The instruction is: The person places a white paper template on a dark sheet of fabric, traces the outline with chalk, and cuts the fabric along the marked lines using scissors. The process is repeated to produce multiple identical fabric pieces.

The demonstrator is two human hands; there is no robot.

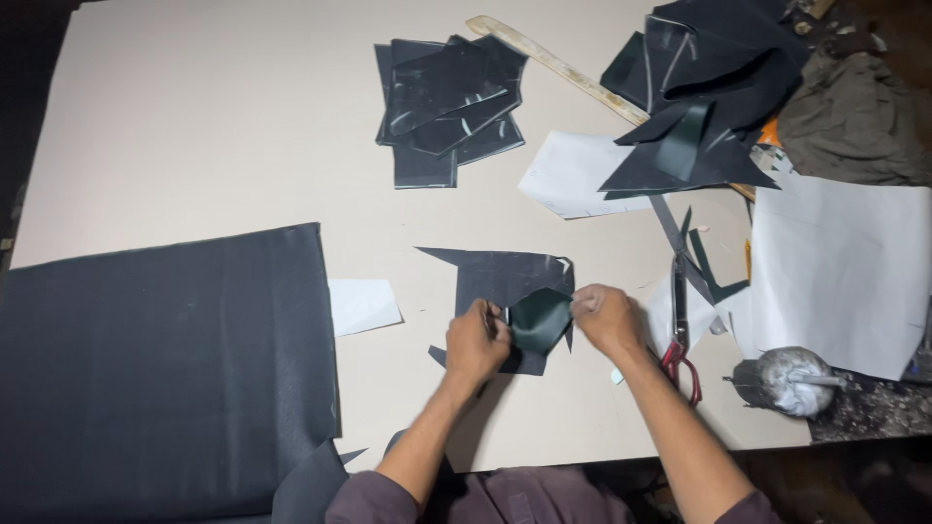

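Both hands pinch a small dark green cut piece (540, 320) — left hand (476, 342) on its left edge, right hand (608, 318) on its right — over a black fabric scrap (495, 275) on the table (214, 126), red-handled scissors (679, 320) just beside.

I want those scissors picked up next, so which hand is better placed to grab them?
The right hand, probably. The scissors lie just to its right, red handles toward the table's near edge, beside that forearm. The left hand sits on the far side of the dark green piece both hands pinch.
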